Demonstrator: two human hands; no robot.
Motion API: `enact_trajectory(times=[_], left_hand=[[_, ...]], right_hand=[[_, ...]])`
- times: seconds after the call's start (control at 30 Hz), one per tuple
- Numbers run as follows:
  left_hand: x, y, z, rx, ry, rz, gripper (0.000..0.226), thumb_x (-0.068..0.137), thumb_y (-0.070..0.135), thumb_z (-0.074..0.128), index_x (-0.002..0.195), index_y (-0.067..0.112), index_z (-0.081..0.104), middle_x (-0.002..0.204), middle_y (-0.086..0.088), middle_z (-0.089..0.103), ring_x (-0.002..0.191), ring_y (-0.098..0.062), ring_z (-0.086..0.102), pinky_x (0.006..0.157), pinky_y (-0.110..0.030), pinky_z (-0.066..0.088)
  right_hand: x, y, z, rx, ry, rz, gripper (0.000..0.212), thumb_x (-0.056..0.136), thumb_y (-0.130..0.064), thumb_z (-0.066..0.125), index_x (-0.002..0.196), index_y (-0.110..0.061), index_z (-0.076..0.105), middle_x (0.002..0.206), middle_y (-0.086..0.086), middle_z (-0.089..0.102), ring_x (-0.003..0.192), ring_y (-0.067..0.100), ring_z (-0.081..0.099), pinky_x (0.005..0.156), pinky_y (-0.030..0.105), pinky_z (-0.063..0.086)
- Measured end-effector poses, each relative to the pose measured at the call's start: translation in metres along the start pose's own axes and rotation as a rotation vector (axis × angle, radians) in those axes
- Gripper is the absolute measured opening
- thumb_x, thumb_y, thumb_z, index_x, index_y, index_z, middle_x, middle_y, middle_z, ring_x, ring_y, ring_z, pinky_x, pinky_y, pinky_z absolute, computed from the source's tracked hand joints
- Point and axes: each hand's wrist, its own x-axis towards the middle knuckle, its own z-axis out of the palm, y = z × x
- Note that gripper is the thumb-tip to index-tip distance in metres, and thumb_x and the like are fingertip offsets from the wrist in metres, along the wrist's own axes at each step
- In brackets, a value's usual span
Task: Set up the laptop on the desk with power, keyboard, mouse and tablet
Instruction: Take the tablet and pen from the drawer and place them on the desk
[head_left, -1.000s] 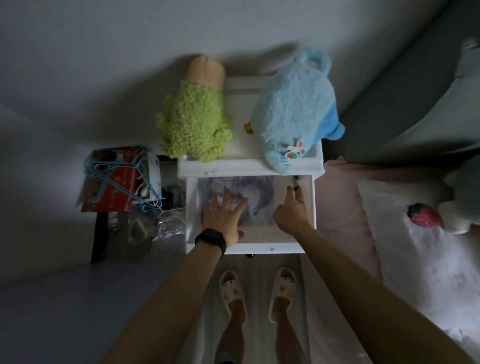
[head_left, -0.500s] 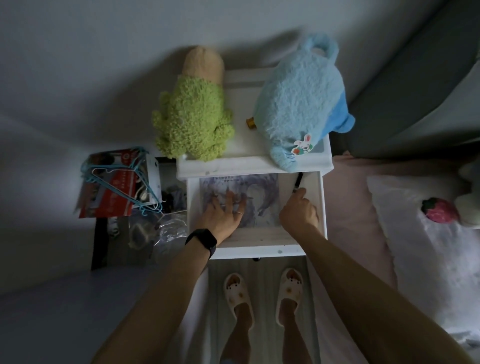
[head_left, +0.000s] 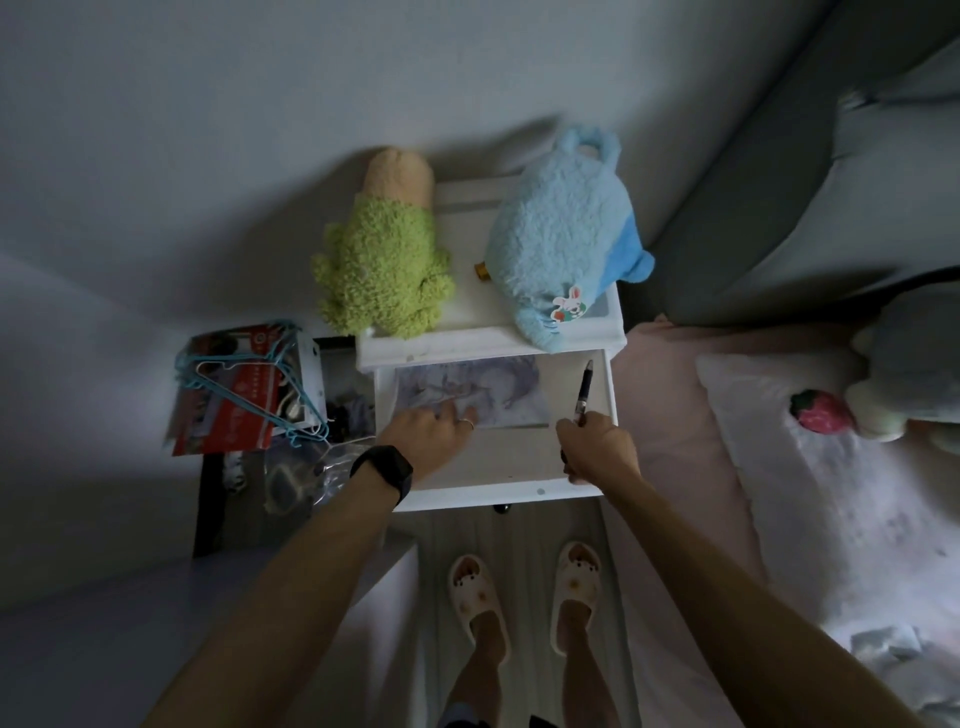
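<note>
The white nightstand's top drawer (head_left: 498, 496) is pulled out in front of me. Inside lies a flat sheet with a pale printed picture (head_left: 488, 395), possibly a tablet or mouse pad; I cannot tell which. My left hand (head_left: 428, 436), with a black watch on the wrist, rests flat on the sheet's near left corner, fingers spread. My right hand (head_left: 595, 449) is closed around the lower end of a dark pen or stylus (head_left: 583, 392), which points up and away over the drawer's right side. No laptop, keyboard or mouse is in view.
A green plush (head_left: 382, 270) and a blue plush (head_left: 558, 239) sit on the nightstand top (head_left: 467, 340). Left of it stands a box with blue hangers (head_left: 244, 384) and a plastic bag. A pink bed with a pillow (head_left: 810, 467) lies right. My slippered feet (head_left: 524, 597) stand below.
My right hand has closed on the pen and drawn it back out of the drawer's right side. My left hand slid nearer along the sheet. The view shifted slightly.
</note>
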Motion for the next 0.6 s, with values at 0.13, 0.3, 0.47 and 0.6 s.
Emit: enact_trajectory(times=[0.13,0.3,0.47,0.6], left_hand=[[-0.008,-0.002,-0.038,-0.168,-0.017,-0.193,0.046,0.093,0.007,0.040,0.137,0.015,0.046,0.104,-0.005,0.068,0.075,-0.031,0.069,0.056,-0.034,0.045],[-0.018,0.005,-0.069,-0.306,0.046,-0.351,0.040,0.095,0.019,0.042,0.135,0.019,0.050,0.106,-0.004,0.068,0.083,-0.032,0.067,0.057,-0.034,0.039],[-0.044,0.020,-0.083,-0.418,0.128,-0.439,0.039,0.095,0.019,0.046,0.134,0.020,0.053,0.105,-0.004,0.069,0.077,-0.033,0.066,0.053,-0.036,0.043],[-0.067,0.035,-0.085,-0.466,0.166,-0.499,0.033,0.095,0.020,0.049,0.127,0.018,0.057,0.096,-0.005,0.070,0.067,-0.031,0.065,0.048,-0.033,0.044]], right_hand=[[-0.028,0.013,-0.011,0.242,-0.002,0.021,0.020,0.091,-0.030,0.055,0.088,-0.014,0.067,0.066,0.003,0.073,0.054,0.017,0.072,0.065,0.038,0.065],[-0.053,0.027,-0.020,0.328,-0.048,-0.042,0.022,0.093,-0.039,0.063,0.090,-0.018,0.069,0.074,0.000,0.076,0.056,0.014,0.072,0.058,0.030,0.061],[-0.077,0.046,-0.022,0.471,-0.063,-0.025,0.023,0.088,-0.036,0.075,0.095,-0.016,0.068,0.084,0.001,0.078,0.054,0.013,0.069,0.049,0.025,0.046],[-0.084,0.064,-0.010,0.695,-0.161,0.118,0.024,0.088,-0.037,0.075,0.098,-0.016,0.069,0.086,-0.002,0.080,0.061,0.010,0.071,0.050,0.020,0.043]])
